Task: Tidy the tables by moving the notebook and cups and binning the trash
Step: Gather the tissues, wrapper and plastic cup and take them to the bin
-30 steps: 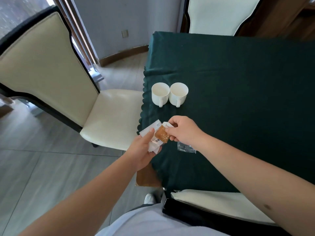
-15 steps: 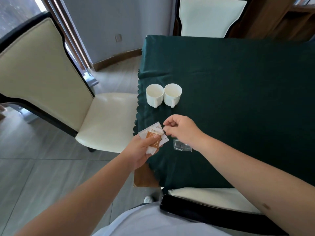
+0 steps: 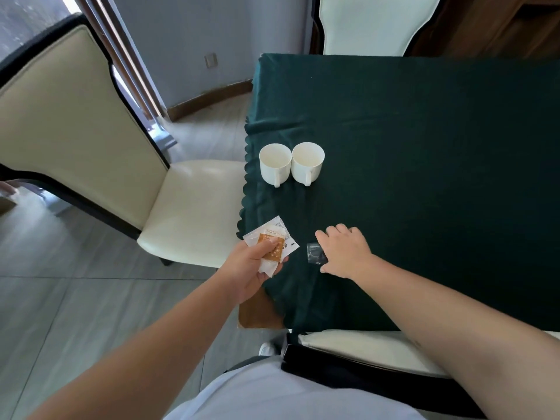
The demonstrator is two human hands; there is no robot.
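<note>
Left grip (image 3: pixel 251 265) pinches wrappers (image 3: pixel 271 242) off the table edge (image 3: pixel 247 189); right grip (image 3: pixel 345 250), loosely spread, touches clear wrapper (image 3: pixel 316 254).

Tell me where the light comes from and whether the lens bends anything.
Head view: daylight enters from the window at upper left, leaving a sheen on the cream chair seat; the wide lens bows the chair back and table edges; the clear wrapper is hard to read against the dark green tablecloth.

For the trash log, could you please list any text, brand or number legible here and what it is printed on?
White and orange wrappers held by the left hand: dark print, too blurred to read.
Clear wrapper under the right hand: no text visible.
White cups: plain, unmarked.
</note>
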